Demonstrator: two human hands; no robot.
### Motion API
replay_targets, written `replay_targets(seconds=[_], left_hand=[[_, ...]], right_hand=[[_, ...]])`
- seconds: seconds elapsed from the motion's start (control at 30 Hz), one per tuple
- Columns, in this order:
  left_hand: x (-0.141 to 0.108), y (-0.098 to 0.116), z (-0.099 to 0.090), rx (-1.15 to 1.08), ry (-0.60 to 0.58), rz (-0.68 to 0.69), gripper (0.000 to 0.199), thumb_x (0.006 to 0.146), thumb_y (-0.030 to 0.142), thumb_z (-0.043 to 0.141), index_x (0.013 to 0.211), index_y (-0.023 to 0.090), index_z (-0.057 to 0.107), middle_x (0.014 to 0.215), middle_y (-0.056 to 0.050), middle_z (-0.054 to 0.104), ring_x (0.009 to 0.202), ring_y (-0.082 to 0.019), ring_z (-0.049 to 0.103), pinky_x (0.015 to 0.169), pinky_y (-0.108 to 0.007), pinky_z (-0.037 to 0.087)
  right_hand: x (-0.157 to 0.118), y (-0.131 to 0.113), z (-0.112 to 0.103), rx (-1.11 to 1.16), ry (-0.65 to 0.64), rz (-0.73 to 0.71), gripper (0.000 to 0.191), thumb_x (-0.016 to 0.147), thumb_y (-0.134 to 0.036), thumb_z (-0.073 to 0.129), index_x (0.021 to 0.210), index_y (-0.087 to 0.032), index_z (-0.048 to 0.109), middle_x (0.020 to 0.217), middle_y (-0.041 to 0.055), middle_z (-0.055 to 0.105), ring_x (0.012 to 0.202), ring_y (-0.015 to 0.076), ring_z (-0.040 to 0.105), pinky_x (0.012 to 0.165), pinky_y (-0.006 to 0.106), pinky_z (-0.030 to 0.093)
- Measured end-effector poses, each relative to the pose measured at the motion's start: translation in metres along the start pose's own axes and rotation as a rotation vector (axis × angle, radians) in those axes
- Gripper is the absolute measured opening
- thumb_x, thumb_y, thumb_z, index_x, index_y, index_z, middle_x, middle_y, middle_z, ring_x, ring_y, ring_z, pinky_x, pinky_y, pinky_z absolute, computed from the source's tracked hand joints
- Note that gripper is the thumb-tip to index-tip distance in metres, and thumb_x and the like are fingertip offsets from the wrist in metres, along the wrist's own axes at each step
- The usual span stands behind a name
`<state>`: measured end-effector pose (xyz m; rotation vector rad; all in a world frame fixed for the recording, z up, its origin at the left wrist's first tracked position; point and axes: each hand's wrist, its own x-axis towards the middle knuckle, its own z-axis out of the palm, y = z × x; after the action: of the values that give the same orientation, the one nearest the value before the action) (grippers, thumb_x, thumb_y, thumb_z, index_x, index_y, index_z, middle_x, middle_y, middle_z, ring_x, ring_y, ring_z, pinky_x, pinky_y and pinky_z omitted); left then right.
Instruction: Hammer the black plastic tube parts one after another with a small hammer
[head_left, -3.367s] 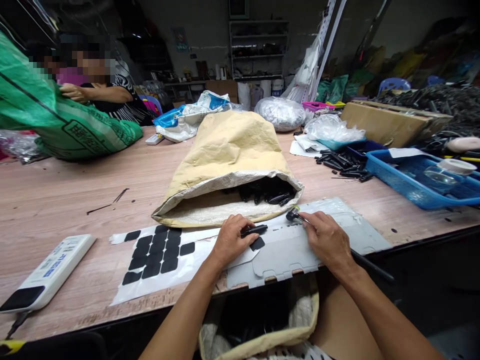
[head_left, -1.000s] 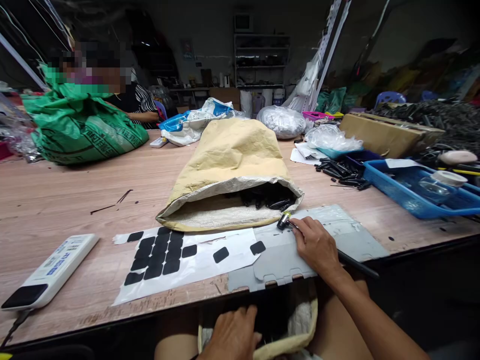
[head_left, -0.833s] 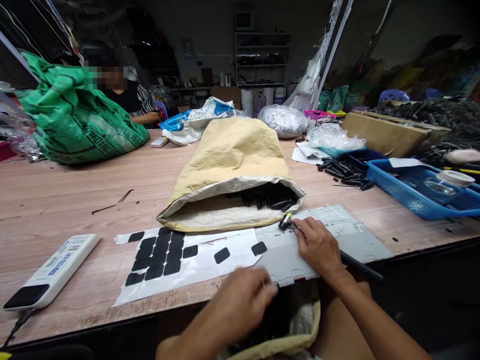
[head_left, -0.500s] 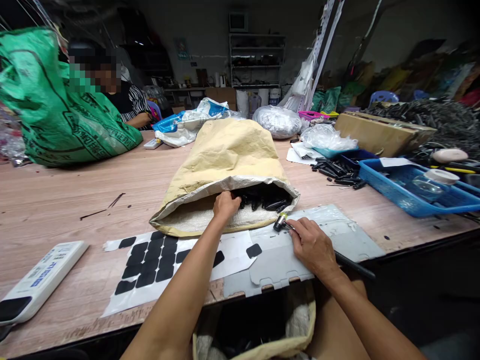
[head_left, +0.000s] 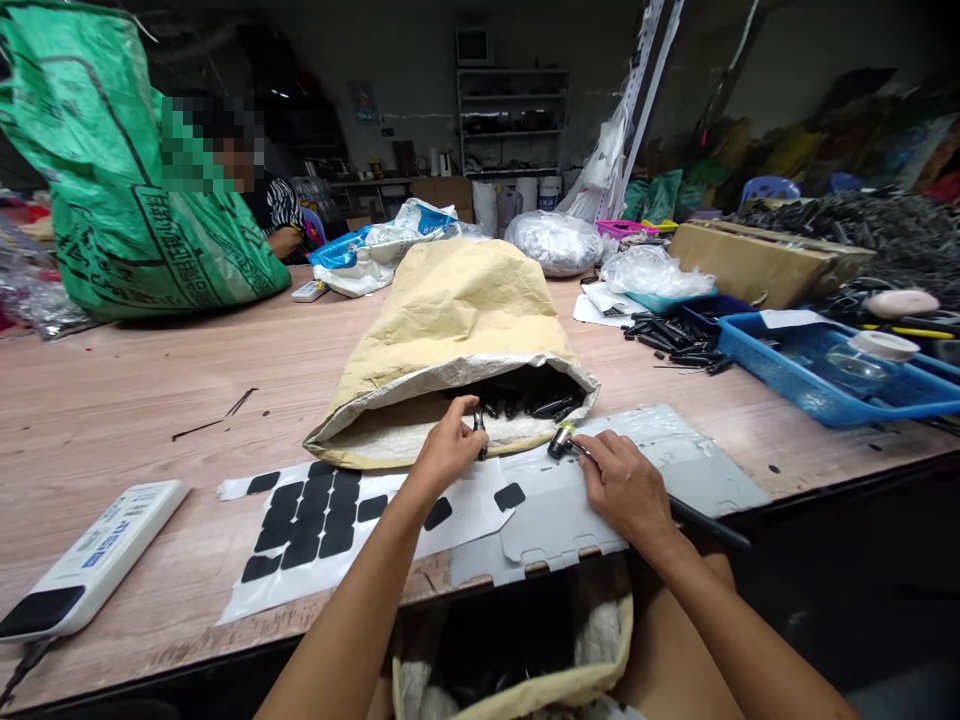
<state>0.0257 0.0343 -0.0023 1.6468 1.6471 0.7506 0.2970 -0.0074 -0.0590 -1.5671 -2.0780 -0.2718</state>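
Observation:
A yellow sack (head_left: 472,300) lies on the table with its mouth facing me and black parts (head_left: 547,400) inside. At the lip of that mouth my left hand (head_left: 452,445) pinches a small black part (head_left: 480,432). My right hand (head_left: 626,485) is closed on a small hammer (head_left: 561,441), whose head rests over the grey board (head_left: 697,460). Black square stickers (head_left: 304,520) on white sheets lie left of the board. Below the table edge, a second open sack (head_left: 555,695) sits at my lap, dark inside.
A white power strip (head_left: 97,560) lies at the left. A green bag (head_left: 150,220) stands at the back left, with a person (head_left: 281,215) behind it. To the right are a blue tray (head_left: 832,385), a cardboard box (head_left: 750,265) and loose black parts (head_left: 675,340).
My left hand has drawn back toward me from the sack's mouth, and a black part now shows between its fingers. My right hand and the hammer have hardly moved.

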Motion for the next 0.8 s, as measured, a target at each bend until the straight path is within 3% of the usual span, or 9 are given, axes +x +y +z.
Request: replay_targets(seconds=[0.1,0.2,0.3,0.4,0.5,0.6,0.7,0.8], left_hand=[[-0.022,-0.008,0.009,-0.143,-0.054,0.089,0.042,0.089,0.033,0.057,0.13,0.03,0.057,0.076,0.003,0.059,0.068,-0.015,0.06,0.062,-0.026,0.044],[-0.034,-0.011,0.022,-0.171,-0.005,0.084,0.035,0.087,0.036,0.063,0.12,0.027,0.055,0.072,0.006,0.058,0.064,-0.014,0.059,0.061,-0.025,0.042],[-0.042,-0.008,0.026,-0.011,0.055,0.07,0.03,0.087,0.036,0.067,0.112,0.027,0.053,0.066,0.007,0.057,0.065,-0.016,0.058,0.062,-0.026,0.039],[-0.047,-0.007,0.019,0.252,0.087,0.072,0.026,0.09,0.043,0.066,0.11,0.03,0.059,0.07,0.004,0.06,0.073,-0.019,0.06,0.065,-0.028,0.038],[-0.047,-0.011,0.008,0.418,0.085,0.227,0.021,0.093,0.042,0.064,0.109,0.03,0.068,0.088,-0.001,0.062,0.091,-0.023,0.06,0.077,-0.032,0.042],[-0.041,-0.017,0.002,0.479,0.058,0.407,0.024,0.091,0.028,0.067,0.114,0.032,0.071,0.103,-0.005,0.059,0.102,-0.025,0.054,0.089,-0.037,0.042],[-0.035,-0.017,0.003,0.517,0.044,0.49,0.028,0.085,0.019,0.073,0.11,0.032,0.072,0.119,-0.006,0.057,0.11,-0.027,0.05,0.094,-0.041,0.039],[-0.033,-0.013,0.007,0.496,-0.009,0.518,0.015,0.084,0.022,0.075,0.098,0.025,0.07,0.113,-0.005,0.063,0.108,-0.027,0.051,0.094,-0.042,0.037]], right_hand=[[0.0,0.0,0.0,0.0,0.005,0.004,0.026,0.096,-0.021,0.052,0.118,-0.023,0.065,0.094,0.004,0.063,0.092,0.0222,0.054,0.084,0.034,0.041],[0.0,0.001,0.001,0.002,0.012,-0.002,0.026,0.096,-0.021,0.052,0.117,-0.023,0.066,0.093,0.0043,0.063,0.092,0.0222,0.054,0.083,0.034,0.04],[0.0,0.002,0.002,0.003,0.014,-0.004,0.026,0.096,-0.021,0.051,0.118,-0.024,0.065,0.094,0.0045,0.063,0.091,0.0222,0.054,0.082,0.034,0.04],[-0.001,0.002,0.002,-0.003,0.011,-0.004,0.026,0.096,-0.022,0.051,0.118,-0.023,0.065,0.094,0.0045,0.063,0.091,0.0223,0.054,0.083,0.034,0.041],[-0.001,0.002,0.002,-0.003,0.013,-0.008,0.027,0.096,-0.022,0.051,0.118,-0.023,0.065,0.094,0.0048,0.064,0.091,0.0222,0.054,0.082,0.034,0.041],[-0.001,0.002,0.002,0.001,0.022,-0.012,0.027,0.095,-0.021,0.052,0.119,-0.023,0.065,0.095,0.0048,0.064,0.091,0.0219,0.055,0.082,0.034,0.042],[-0.001,0.002,0.002,0.002,0.02,-0.01,0.027,0.095,-0.021,0.052,0.119,-0.023,0.065,0.095,0.0045,0.064,0.091,0.0218,0.055,0.082,0.034,0.042],[-0.001,0.002,0.002,0.004,0.019,-0.009,0.027,0.096,-0.021,0.051,0.119,-0.022,0.065,0.094,0.0045,0.063,0.091,0.0218,0.055,0.083,0.034,0.042]])
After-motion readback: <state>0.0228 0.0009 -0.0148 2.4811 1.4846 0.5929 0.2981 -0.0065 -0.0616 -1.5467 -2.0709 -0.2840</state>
